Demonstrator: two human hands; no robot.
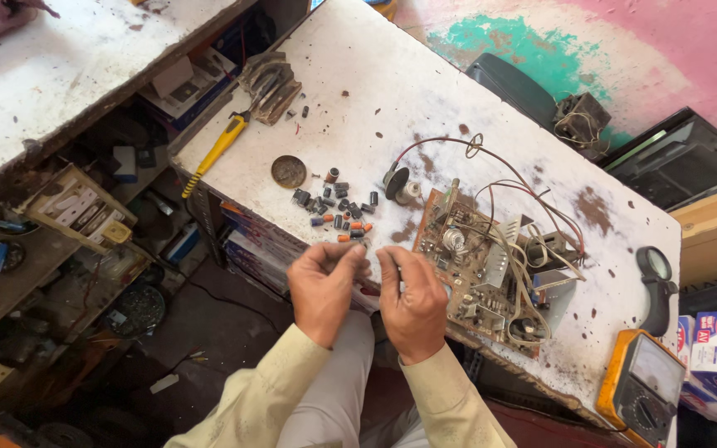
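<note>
My left hand [324,282] and my right hand [412,299] meet just off the near edge of a stained white table [392,75]. Their fingertips pinch together around something very small that I cannot make out. Just beyond the fingers lies a scatter of several small dark and orange electronic parts [338,211]. To the right of my right hand a brown circuit board [479,265] lies flat, with loose wires [491,178] looping off it.
On the table are a yellow-handled screwdriver [216,151], a round metal lid [289,171], a magnifying glass [656,282] and an orange multimeter [645,382]. Cluttered shelves stand at the left. Boxes sit at the far right.
</note>
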